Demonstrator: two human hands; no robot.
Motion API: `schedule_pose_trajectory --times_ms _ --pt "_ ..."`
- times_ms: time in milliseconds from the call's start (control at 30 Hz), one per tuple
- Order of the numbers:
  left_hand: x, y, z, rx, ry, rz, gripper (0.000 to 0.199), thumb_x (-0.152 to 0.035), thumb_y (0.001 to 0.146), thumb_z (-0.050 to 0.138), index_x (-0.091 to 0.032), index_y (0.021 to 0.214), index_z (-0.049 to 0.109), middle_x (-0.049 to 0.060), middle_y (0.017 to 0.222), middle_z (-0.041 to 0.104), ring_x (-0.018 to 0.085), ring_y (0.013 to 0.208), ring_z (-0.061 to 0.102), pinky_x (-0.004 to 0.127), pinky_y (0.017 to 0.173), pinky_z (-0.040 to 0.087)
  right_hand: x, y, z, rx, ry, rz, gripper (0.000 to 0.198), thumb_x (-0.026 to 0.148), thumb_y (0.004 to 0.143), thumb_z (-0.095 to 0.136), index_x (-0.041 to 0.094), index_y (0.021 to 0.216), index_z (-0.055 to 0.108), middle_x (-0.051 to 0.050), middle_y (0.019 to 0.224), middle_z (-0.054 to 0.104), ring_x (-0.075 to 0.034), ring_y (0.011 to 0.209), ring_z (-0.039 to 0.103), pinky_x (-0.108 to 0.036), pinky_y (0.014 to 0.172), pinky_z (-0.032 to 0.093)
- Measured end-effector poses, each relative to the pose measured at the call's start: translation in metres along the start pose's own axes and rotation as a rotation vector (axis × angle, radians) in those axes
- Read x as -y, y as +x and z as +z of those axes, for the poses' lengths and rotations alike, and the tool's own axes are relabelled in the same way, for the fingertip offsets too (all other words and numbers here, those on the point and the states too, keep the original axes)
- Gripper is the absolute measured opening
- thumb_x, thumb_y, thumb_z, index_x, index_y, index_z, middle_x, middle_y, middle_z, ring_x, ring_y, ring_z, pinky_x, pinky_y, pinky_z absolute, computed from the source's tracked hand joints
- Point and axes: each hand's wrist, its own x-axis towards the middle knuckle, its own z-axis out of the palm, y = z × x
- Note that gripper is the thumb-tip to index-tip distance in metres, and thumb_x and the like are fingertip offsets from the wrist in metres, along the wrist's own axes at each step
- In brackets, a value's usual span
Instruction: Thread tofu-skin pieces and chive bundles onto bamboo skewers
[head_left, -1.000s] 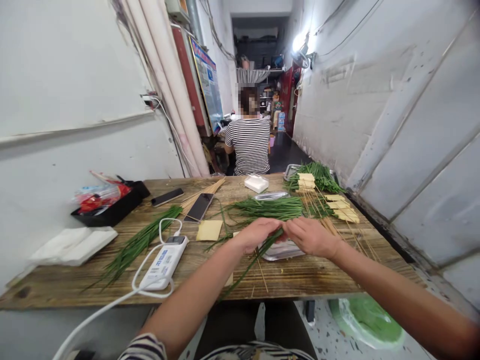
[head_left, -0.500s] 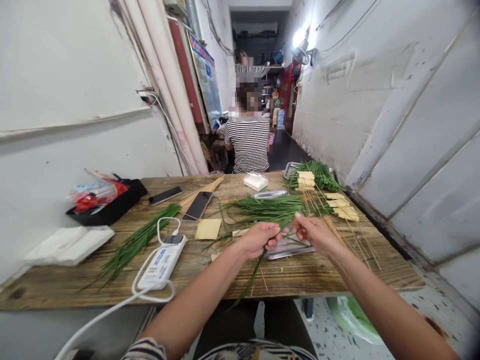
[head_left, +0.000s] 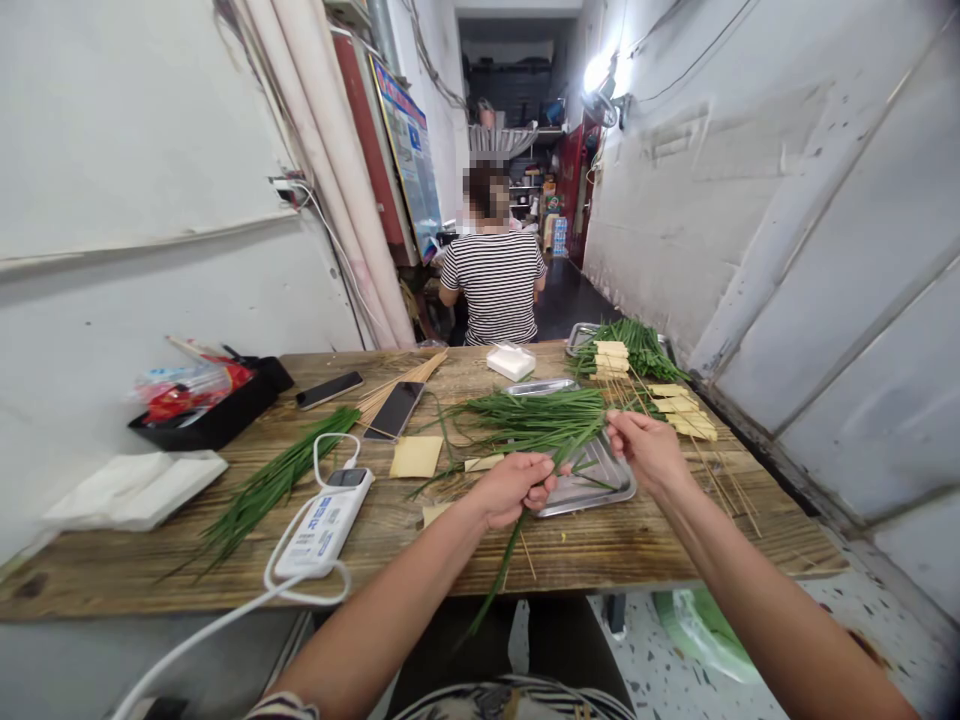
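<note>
My left hand (head_left: pixel 519 488) is closed in a pinch round a few long green garlic chives (head_left: pixel 495 592), whose ends hang past the table's front edge. My right hand (head_left: pixel 649 448) is up and to its right, thumb and fingers pinched together at the tips of the chives; exactly which strands it grips is hard to see. Between and behind the hands, a loose pile of chives (head_left: pixel 536 412) lies across a metal tray (head_left: pixel 592 490). Left of it are a square yellow tofu sheet (head_left: pixel 416 457) and a pale strip (head_left: pixel 482 463) partly under the greens.
Skewered tofu rolls (head_left: pixel 686 412) lie at right, near another tray with chives (head_left: pixel 637 350). At left are a chive bunch (head_left: pixel 277 485), a power bank (head_left: pixel 322 530) with a white cable, phones (head_left: pixel 396 410), skewers (head_left: pixel 420 372) and a black box (head_left: pixel 202 425). A person (head_left: pixel 495 285) sits beyond.
My right hand has moved right and slightly up, away from my left hand, uncovering more of the tray. My left hand has shifted slightly left and still grips the chives.
</note>
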Motion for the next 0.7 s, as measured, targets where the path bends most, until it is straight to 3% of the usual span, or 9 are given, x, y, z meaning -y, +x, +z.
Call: schedule_pose_trajectory --times_ms 200,367,400,467,567,700 --pt "-0.007 -0.008 -0.002 0.033 0.002 -0.024 0.04 -0.04 0.071 0.074 -0.006 0.089 0.06 -0.005 0.061 0.044 0.0 0.042 0.027 0.017 0.043 0.014 0.027 0.016 -0.02 -0.164 0.006 -0.156 0.021 0.032 0.064 0.072 0.017 0.059 0.058 0.0 0.056 0.052 -0.009 0.046 0.04 -0.027 0.043 0.031" --pt "-0.006 -0.009 -0.017 -0.087 -0.019 0.056 0.037 -0.038 0.072 0.072 -0.008 0.087 0.058 -0.006 0.06 0.045 0.0 0.04 0.028 0.015 0.041 0.016 0.074 0.014 -0.056 -0.405 0.056 -0.411 0.03 0.032 0.067 0.071 0.02 0.055 0.047 0.004 0.053 0.042 -0.007 0.045 0.032 -0.029 0.043 0.022" --pt "-0.005 -0.009 -0.018 -0.122 -0.019 0.091 0.036 -0.038 0.073 0.072 -0.008 0.086 0.058 -0.006 0.059 0.045 0.0 0.04 0.03 0.015 0.04 0.017 0.08 0.005 -0.058 -0.319 0.027 -0.372 0.032 0.033 0.067 0.073 0.02 0.053 0.047 0.004 0.05 0.041 -0.007 0.043 0.031 -0.029 0.043 0.021" --pt "-0.004 -0.006 -0.015 -0.182 0.001 0.147 0.032 -0.036 0.075 0.07 -0.009 0.083 0.057 -0.004 0.059 0.049 0.002 0.042 0.037 0.015 0.04 0.024 0.081 -0.019 -0.049 0.015 -0.087 -0.098 0.036 0.04 0.069 0.073 0.02 0.05 0.049 0.005 0.042 0.035 -0.007 0.04 0.03 -0.028 0.041 0.019" --pt "-0.003 -0.004 0.0 -0.215 0.008 0.165 0.025 -0.033 0.08 0.066 -0.01 0.079 0.056 0.003 0.065 0.06 0.008 0.053 0.055 0.018 0.05 0.042 0.059 -0.055 -0.017 0.269 -0.16 0.134 0.04 0.047 0.068 0.072 0.019 0.05 0.05 0.006 0.041 0.038 -0.007 0.037 0.029 -0.024 0.039 0.02" --pt "0.001 -0.009 0.022 -0.19 -0.051 0.121 0.021 -0.031 0.083 0.062 -0.012 0.078 0.054 0.007 0.071 0.065 0.014 0.064 0.064 0.027 0.064 0.052 0.017 -0.066 0.019 0.21 -0.349 0.024 0.044 0.052 0.07 0.066 0.018 0.047 0.051 0.005 0.038 0.041 -0.007 0.038 0.033 -0.023 0.041 0.025"
